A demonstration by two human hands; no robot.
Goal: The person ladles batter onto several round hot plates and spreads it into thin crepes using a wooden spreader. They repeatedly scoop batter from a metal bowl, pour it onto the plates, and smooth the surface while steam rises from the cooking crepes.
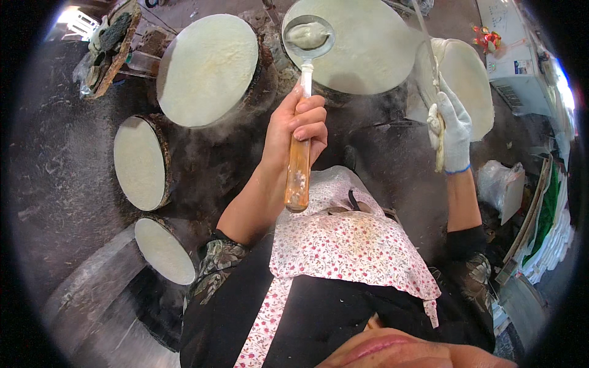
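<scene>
While the bare left hand [297,126] closed its grip on a metal ladle [305,73] of pale batter over the round griddle [368,49], the white-gloved right hand [453,129] clasped a thin stick [429,55] beside that griddle.

A single fisheye view looks steeply down from the person's head, close over the floral apron [343,245]. It faces forward past the apron to the round griddles beyond it, whose edges bend toward the dark rim.
</scene>
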